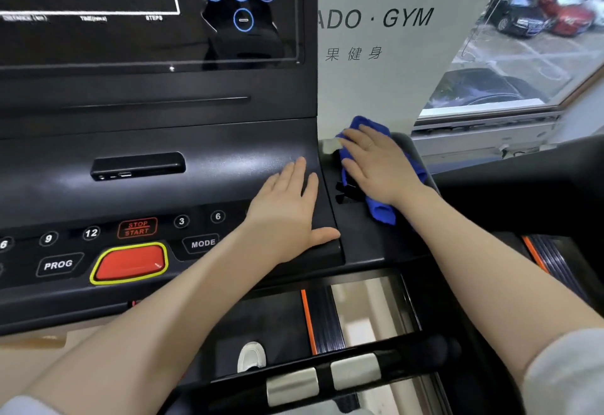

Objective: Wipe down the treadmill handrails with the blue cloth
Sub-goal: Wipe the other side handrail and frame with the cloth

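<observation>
The blue cloth point(379, 212) lies bunched on the black tray at the right end of the treadmill console point(163, 146). My right hand point(376, 166) lies flat on top of the cloth with straight fingers, pressing it down. Flat on the console's right edge, just left of the cloth, rests my left hand point(287, 205), holding nothing. A black handrail point(510, 182) runs off to the right behind my right forearm. Below, a front handlebar point(327, 378) with two silver pulse plates crosses the view.
A red stop button point(130, 262) ringed in yellow and the PROG, MODE and number keys sit left of my left hand. The dark display point(130, 22) fills the top left. A window point(523, 48) with parked cars is at the right. The belt deck point(287, 323) shows below.
</observation>
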Demonstrator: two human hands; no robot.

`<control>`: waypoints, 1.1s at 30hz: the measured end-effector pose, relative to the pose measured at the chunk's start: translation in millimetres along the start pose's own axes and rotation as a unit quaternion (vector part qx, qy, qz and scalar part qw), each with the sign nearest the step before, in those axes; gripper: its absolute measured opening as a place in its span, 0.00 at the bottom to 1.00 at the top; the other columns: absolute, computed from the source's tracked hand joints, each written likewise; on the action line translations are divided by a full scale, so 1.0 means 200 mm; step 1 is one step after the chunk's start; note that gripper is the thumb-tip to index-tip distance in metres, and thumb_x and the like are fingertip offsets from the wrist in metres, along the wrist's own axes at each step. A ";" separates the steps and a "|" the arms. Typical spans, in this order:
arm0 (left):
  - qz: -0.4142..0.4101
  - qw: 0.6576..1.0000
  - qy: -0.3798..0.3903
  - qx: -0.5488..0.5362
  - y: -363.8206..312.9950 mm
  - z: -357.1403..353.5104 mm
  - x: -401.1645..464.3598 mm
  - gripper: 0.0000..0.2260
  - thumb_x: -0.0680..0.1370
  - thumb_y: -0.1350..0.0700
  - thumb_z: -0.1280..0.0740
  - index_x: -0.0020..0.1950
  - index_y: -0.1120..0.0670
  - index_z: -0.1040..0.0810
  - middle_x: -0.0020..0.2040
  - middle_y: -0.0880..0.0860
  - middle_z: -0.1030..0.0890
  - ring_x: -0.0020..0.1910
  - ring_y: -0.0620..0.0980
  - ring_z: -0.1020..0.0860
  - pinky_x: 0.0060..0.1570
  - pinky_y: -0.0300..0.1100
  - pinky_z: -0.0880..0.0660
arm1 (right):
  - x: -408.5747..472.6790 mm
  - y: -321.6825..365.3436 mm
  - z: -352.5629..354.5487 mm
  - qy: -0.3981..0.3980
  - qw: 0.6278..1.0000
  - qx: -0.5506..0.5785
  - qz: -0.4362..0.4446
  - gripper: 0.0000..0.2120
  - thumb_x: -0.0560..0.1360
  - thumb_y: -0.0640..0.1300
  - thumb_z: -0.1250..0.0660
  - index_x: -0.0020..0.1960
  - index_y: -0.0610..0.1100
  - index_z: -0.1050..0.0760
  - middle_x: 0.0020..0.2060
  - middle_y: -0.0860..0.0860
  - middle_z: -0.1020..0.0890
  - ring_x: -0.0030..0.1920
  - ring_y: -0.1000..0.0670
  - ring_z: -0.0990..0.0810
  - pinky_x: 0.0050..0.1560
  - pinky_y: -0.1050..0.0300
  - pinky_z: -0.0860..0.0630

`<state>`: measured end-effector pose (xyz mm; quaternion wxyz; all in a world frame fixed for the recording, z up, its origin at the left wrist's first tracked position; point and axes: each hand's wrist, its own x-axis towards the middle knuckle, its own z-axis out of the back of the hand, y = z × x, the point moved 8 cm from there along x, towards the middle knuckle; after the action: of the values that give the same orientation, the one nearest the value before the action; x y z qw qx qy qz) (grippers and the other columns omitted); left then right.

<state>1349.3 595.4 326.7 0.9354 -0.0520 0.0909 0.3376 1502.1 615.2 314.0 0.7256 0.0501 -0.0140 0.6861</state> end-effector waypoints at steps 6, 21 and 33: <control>0.015 1.000 0.013 -0.009 -0.01 -0.01 0.00 0.43 0.73 0.32 0.47 0.76 0.58 0.58 0.77 0.60 0.61 0.77 0.56 0.59 0.75 0.48 0.57 | -0.12 0.01 0.02 -0.015 0.999 0.034 -0.021 0.29 0.77 0.54 0.56 0.70 0.41 0.34 0.71 0.44 0.32 0.72 0.41 0.38 0.71 0.47 0.42; 0.025 0.999 -0.007 -0.032 -0.02 -0.01 0.00 0.43 0.73 0.32 0.45 0.76 0.58 0.55 0.77 0.60 0.58 0.77 0.56 0.57 0.74 0.49 0.53 | -0.26 0.11 0.03 0.017 0.999 0.018 0.026 0.24 0.76 0.56 0.51 0.48 0.50 0.18 0.76 0.51 0.43 0.75 0.43 0.45 0.67 0.48 0.42; 0.045 0.998 0.000 -0.043 -0.02 -0.02 -0.01 0.44 0.72 0.32 0.45 0.76 0.58 0.54 0.77 0.60 0.58 0.77 0.55 0.56 0.75 0.49 0.52 | -0.49 -0.02 0.06 0.001 0.993 -0.002 -0.121 0.20 0.80 0.52 0.47 0.52 0.44 0.20 0.75 0.47 0.41 0.74 0.43 0.44 0.67 0.49 0.39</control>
<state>1350.0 590.5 324.1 0.9164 -0.0877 0.0788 0.3826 1501.0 516.9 317.1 0.8032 0.0492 -0.0091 0.5936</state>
